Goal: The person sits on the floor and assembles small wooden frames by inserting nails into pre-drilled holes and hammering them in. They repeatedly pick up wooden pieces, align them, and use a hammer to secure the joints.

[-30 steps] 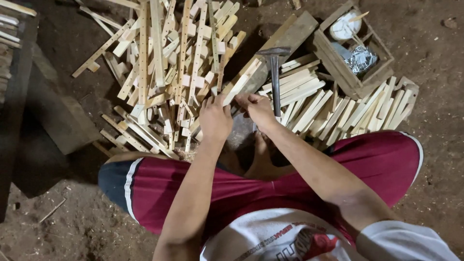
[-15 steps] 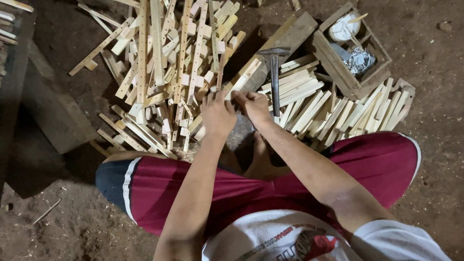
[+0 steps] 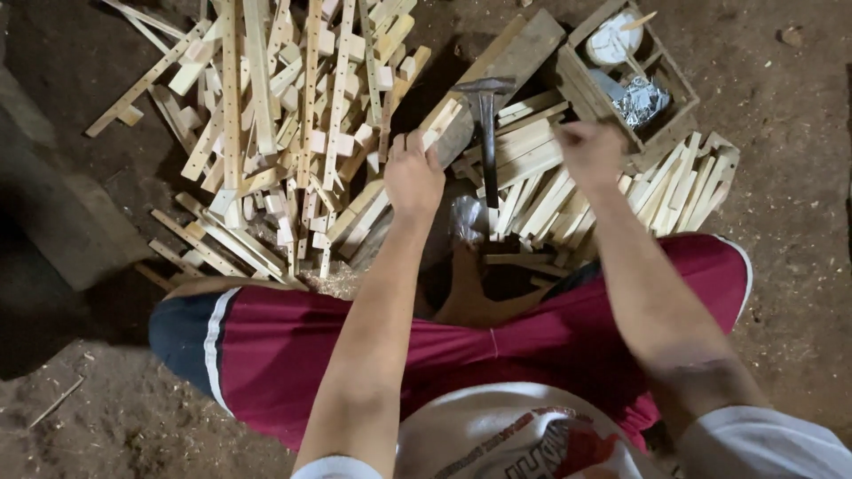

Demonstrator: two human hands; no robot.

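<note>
The left hand [image 3: 413, 177] presses its grip closed on a small wooden slat [image 3: 441, 120], to steady it on the thick board [image 3: 506, 62]. The slat's long axis runs diagonally, pointing up and to the right. The right hand [image 3: 590, 151] hovers blurred near the nail box [image 3: 577, 80]; I cannot tell its grip. A hammer [image 3: 486, 133] lies between the hands.

Right hand [image 3: 590, 151] has swung away toward crate [image 3: 581, 84].

A crumpled clear plastic bag [image 3: 468, 217] lies between the wood slats [image 3: 532, 168].
</note>
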